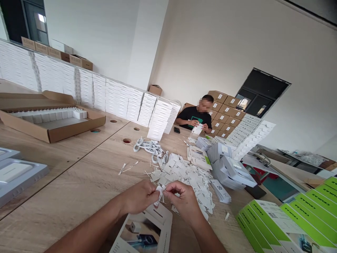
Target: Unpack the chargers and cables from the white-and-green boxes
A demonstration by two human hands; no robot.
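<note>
My left hand [138, 197] is closed, with its thumb pressed on a small white paper piece [159, 195] that carries dark print. The fingertips of my right hand [181, 198] pinch the upper end of that same piece. Just beneath both hands is a white retail box [166, 228], tilted, with a printed picture of a charger and a phone on its front. Beyond my fingers a loose heap of small white paper pieces [181, 172] spreads over the wooden table [79, 189]. My left fingers are partly hidden by the hand itself.
Coiled white cables [150, 147] lie past the heap. Grey-white trays [223, 165] and green-white boxes [260, 225] stand at right. An open carton [76, 124] is at left, before stacked white boxes [116, 95]. A person [195, 117] sits across, holding a white box.
</note>
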